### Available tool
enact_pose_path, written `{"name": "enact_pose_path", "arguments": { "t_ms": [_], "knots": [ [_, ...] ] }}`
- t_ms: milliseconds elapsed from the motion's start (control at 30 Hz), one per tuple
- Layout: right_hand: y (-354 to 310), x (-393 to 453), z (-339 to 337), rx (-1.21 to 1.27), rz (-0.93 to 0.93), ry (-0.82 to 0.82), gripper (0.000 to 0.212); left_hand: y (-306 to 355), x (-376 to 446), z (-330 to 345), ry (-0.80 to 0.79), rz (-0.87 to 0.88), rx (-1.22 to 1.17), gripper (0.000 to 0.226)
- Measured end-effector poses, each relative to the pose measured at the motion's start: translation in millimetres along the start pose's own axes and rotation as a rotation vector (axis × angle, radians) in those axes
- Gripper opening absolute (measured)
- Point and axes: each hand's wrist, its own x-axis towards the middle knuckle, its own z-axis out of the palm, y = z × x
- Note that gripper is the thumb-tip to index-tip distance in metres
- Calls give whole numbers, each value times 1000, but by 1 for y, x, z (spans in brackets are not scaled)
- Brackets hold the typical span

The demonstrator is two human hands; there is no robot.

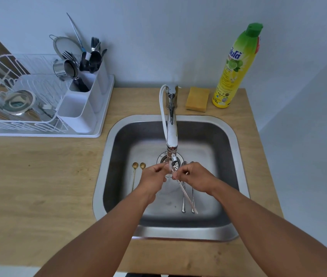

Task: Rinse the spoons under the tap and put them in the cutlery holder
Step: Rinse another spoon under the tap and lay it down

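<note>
spoons: one pale pink-handled spoon (184, 191) is in my hands, just under the tap head (174, 163), over the middle of the sink (226, 136). my right hand (195, 179) has its grip pinched on the upper handle, which trails down toward me. my left hand (152, 176) has its fingers pressed together at the bowl end, looks like rubbing it. can't tell if water is running, no clear stream visible.

step in hand: rinsing, judging by the pose. not yet put away.

still lying on the sink floor: two gold spoons (136, 174) side by side on the left, two silver spoons (185, 198) under my right hand, partly hidden.

next move, my guess: lift this spoon out with one hand and carry it up-left across the desk (38, 176) to the cutlery holder (78, 108). its near compartment looks empty; the far ones are packed with forks and dark utensils, so aim for the near one, handle down.

desk is light wood, dry-looking. holder sits at the right end of a white dish rack (18, 120) with a metal cup and lids. behind the sink: yellow sponge (197, 99), soap bottle (236, 66), plain pale wall.
</note>
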Motion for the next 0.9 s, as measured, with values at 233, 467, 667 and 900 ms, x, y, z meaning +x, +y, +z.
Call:
{"name": "enact_pose_path", "arguments": {
  "t_ms": [233, 467, 667, 900],
  "knots": [
    [6, -5, -4, -49, 10, -81, 18, 6, 3, -2, -84, -33, -108, 26],
    [8, -7, -9, -261, -45, -45, 21, 22, 6, -9, -72, -184, 121, 28],
    [-1, -11, -3, -504, -124, 53, 12, 25, 0, -3, -40, 55, 365, 31],
    [-2, -13, -4, -456, -139, 69, 13, 27, -9, -4, -90, -272, 53, 39]
  ]
}}
